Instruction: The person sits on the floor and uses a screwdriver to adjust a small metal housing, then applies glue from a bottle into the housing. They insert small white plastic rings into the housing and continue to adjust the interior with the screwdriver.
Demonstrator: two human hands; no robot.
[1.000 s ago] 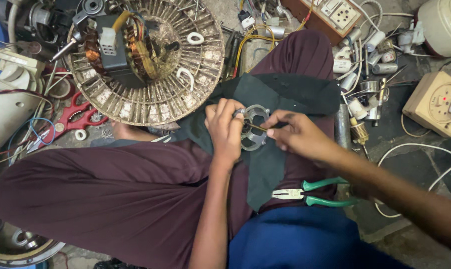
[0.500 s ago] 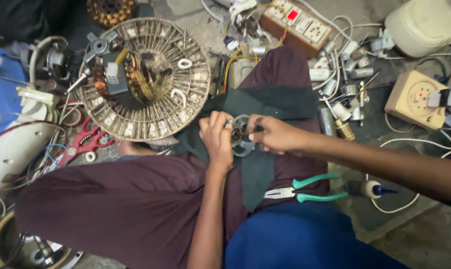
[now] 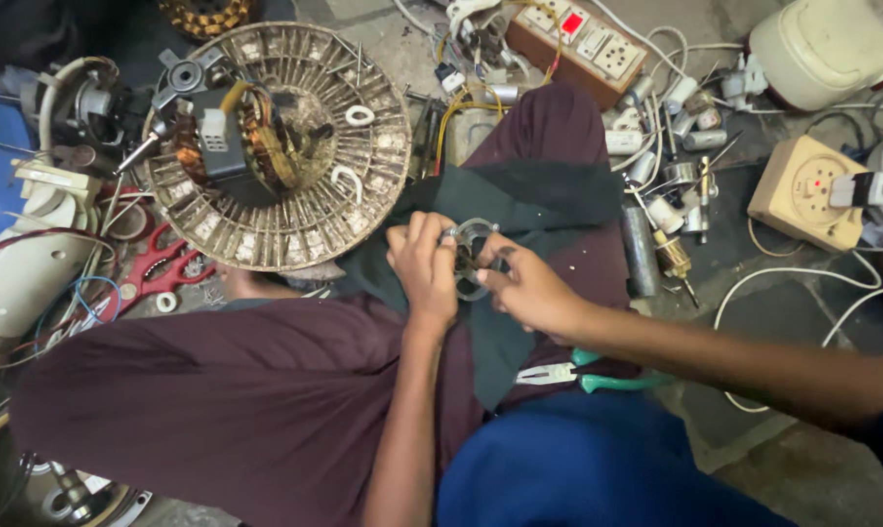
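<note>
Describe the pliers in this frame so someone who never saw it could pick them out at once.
Start at the person's lap, draped in maroon cloth. The pliers lie on the thigh just under the right forearm, below the hands working on the small metal part. Their green handles set them apart from the red-handled tool on the floor by the fan motor.

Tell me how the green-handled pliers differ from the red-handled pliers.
The green-handled pliers lie on the person's lap, beside the right forearm; the red-handled pliers lie on the floor, by the round fan grille. The green pair shows its metal jaws; the red pair's jaws are hidden under the grille. Neither is in the hands.
</note>
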